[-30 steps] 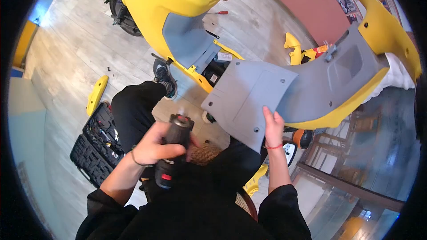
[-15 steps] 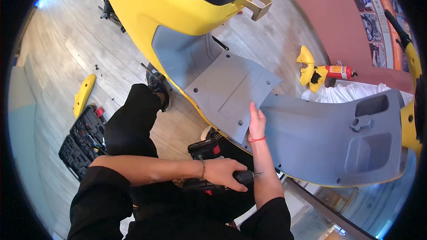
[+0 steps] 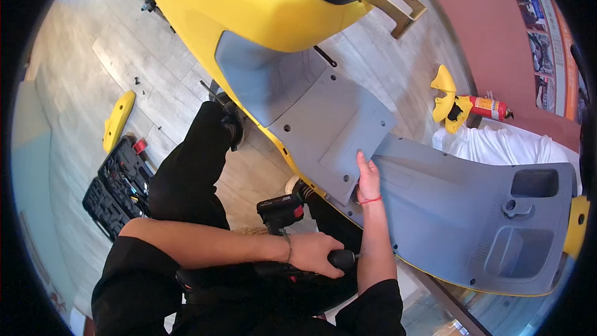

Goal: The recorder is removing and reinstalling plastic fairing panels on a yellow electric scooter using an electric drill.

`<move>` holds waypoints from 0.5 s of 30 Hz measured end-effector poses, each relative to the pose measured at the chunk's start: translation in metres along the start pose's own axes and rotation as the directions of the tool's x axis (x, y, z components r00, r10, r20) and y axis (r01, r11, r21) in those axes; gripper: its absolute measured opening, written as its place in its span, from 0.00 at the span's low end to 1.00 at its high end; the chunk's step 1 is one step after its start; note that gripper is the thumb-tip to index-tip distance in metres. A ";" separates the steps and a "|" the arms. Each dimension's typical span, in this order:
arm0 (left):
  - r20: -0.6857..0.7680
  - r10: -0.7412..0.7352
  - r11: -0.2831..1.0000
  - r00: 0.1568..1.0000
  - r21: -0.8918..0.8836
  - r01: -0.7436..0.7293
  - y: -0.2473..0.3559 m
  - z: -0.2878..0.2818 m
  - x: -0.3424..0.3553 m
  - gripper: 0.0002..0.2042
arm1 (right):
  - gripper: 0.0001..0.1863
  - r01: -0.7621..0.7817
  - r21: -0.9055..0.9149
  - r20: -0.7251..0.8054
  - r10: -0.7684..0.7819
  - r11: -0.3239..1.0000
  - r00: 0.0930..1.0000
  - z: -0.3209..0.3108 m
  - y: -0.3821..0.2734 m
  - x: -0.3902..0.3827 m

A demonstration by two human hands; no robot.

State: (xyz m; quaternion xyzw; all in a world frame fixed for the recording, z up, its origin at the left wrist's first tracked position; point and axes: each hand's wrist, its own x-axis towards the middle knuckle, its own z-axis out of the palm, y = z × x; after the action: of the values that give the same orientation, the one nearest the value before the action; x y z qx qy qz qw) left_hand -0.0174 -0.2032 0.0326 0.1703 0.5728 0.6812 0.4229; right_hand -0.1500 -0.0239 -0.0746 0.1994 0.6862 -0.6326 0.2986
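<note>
My left hand (image 3: 311,254) is wrapped round a black cordless drill (image 3: 342,259). Its battery end (image 3: 280,210) sticks out beyond my wrist, and the chuck with a thin bit points at my right forearm. At the edge of a grey floor panel (image 3: 329,121) is my right hand (image 3: 368,182), thumb on top and the other fingers partly hidden by the edge. This panel lies on the footwell of a yellow scooter (image 3: 261,9), with dark screw holes near its corners. Beside it runs the scooter's grey front inner cover (image 3: 435,205), with pockets moulded into it.
An open black tool case (image 3: 118,186) and a yellow trim piece (image 3: 118,121) lie on the floor at left, near loose screws (image 3: 137,81). Beyond the scooter are yellow parts (image 3: 444,93), a red fire extinguisher (image 3: 488,108) and white plastic sheeting (image 3: 497,146). A metal bracket (image 3: 398,9) juts from the scooter.
The scooter and floor things have shifted right in the picture, the front cover also lower. My right hand stays at the panel's edge, and my left keeps hold of the drill.
</note>
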 end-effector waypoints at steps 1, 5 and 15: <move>0.001 0.000 1.000 1.000 -0.021 0.000 -0.001 -0.001 -0.001 0.23 | 0.20 -0.001 0.000 0.028 0.001 1.000 1.000 -0.002 -0.002 0.001; -0.088 0.008 0.998 0.996 -0.062 -0.014 -0.003 -0.004 -0.004 0.22 | 0.20 -0.049 -0.058 0.020 0.051 0.997 0.999 -0.005 -0.003 0.004; -0.114 0.049 0.998 0.992 -0.029 -0.052 -0.003 -0.003 -0.005 0.22 | 0.18 -0.181 -0.319 -0.059 0.171 0.930 0.984 0.000 -0.002 0.006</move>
State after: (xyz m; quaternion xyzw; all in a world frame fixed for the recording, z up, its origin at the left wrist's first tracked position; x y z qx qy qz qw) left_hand -0.0154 -0.2095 0.0302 0.1390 0.5804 0.7094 0.3750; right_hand -0.1554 -0.0250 -0.0772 0.2178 0.7643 -0.4794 0.3723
